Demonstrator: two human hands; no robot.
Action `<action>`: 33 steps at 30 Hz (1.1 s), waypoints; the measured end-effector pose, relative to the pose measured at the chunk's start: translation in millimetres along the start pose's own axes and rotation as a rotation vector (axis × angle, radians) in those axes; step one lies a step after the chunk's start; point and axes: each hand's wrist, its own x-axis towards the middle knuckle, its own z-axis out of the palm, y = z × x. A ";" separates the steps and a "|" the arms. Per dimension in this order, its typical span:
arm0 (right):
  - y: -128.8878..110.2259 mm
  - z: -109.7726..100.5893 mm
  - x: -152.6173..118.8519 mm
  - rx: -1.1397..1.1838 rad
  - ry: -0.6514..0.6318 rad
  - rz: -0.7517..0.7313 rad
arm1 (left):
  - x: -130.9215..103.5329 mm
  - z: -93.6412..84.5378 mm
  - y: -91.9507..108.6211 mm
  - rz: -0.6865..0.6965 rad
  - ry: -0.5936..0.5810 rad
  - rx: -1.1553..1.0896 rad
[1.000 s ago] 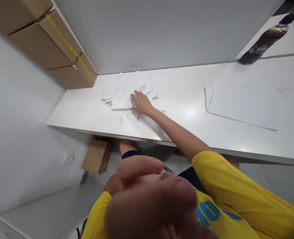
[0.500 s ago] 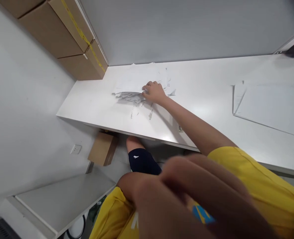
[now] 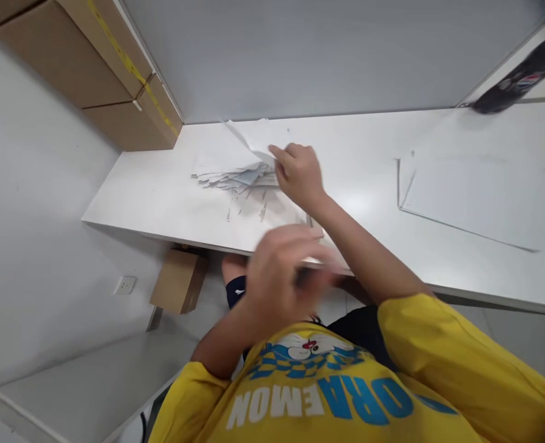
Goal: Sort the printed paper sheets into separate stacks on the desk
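My right hand reaches over the white desk to a pile of torn paper. Its fingers are bent round the raised corner of a white sheet of paper on top of the pile, with the index finger stretched along it. The exact grip is partly hidden. Small paper scraps lie in front of the pile. In front of my chest, off the desk's near edge, my left hand is smeared by motion. Its fingers look bent, and whether anything is in them does not show.
Cardboard boxes with yellow tape stand at the desk's left end. A grey panel rises along the back. Flat white sheets lie on the right. A dark cola bottle is at the far right. Another box sits below the desk.
My left hand has dropped away from close before the camera to chest height. My right hand has turned and raised the sheet's corner off the pile. The view has shifted a little rightward.
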 end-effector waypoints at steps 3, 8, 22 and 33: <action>12.8 -84.0 -50.9 -0.085 0.276 0.107 | 21.4 34.9 -86.4 -0.099 0.054 0.102; 21.4 -179.0 -151.2 -0.326 0.679 0.031 | 85.3 75.5 -222.9 -0.259 -0.234 0.407; 36.9 -134.2 -248.8 -0.191 -0.230 -0.032 | 81.8 104.1 -150.3 0.084 -0.357 0.643; 44.2 -152.3 -281.5 0.171 0.092 0.649 | -32.1 199.3 8.9 0.385 -0.641 0.340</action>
